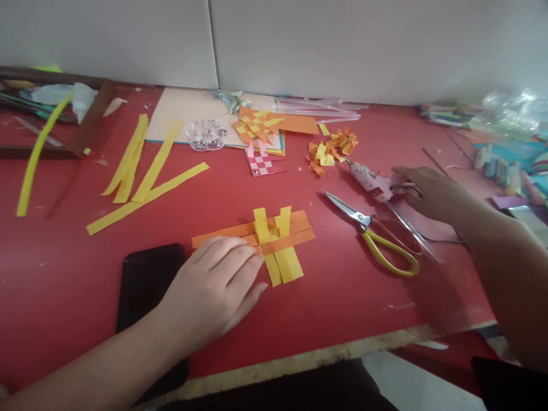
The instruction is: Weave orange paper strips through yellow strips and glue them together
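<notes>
My left hand (214, 291) lies flat on the red table (64, 279), fingers stretched out and pressing the left ends of a weave of orange and yellow paper strips (274, 240). My right hand (432, 191) hovers at the right, blurred, fingers spread over the handle end of a pink glue gun (370, 180). Whether it touches the gun is unclear. Yellow-handled scissors (377, 240) lie open just below that hand.
A black phone (145, 279) lies under my left wrist. Long yellow strips (145, 177) lie at the left, paper scraps (329, 151) and finished woven pieces (257, 128) at the back. Craft supplies crowd the right edge (505, 142). The table's front edge runs close to me.
</notes>
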{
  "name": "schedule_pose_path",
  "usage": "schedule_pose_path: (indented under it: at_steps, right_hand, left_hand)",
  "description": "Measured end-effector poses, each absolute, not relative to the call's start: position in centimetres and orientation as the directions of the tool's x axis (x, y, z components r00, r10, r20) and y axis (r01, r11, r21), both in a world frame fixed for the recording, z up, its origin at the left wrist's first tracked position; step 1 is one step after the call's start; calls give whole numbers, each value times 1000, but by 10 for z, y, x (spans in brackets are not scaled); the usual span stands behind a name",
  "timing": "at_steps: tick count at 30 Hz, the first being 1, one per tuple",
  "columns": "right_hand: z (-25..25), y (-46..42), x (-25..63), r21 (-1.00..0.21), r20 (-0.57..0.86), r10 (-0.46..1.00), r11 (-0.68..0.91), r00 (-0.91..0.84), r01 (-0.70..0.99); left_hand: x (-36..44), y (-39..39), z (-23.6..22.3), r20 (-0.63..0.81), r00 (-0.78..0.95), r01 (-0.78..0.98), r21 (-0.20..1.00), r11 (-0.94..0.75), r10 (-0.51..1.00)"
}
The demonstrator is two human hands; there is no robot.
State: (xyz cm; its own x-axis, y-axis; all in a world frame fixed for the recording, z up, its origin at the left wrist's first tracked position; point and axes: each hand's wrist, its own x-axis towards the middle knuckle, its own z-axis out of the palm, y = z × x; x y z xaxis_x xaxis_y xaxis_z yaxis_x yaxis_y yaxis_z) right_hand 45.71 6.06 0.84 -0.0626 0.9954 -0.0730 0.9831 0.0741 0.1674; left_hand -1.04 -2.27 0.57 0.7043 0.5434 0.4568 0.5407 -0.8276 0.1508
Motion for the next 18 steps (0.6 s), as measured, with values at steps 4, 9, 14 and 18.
schedule_pose_path:
  at_steps: [4,9,14,18]
  right_hand:
    - [14,63,448,149,-86,992,100,-88,984]
    - [16,64,440,102,-68,988,148,-142,984]
    - [28,61,440,102,-12,991,137,-136,985]
    - [47,41,432,44,157,985,58,-64,997]
  left_hand:
    - [-12,-23,5,424,716,548,151,-823,555]
    - [-11,-26,6,426,716,555,134,-821,553]
    - [-10,-26,5,423,714,577,96,-811,558]
    - [-11,-27,3,432,706,586,87,-805,561]
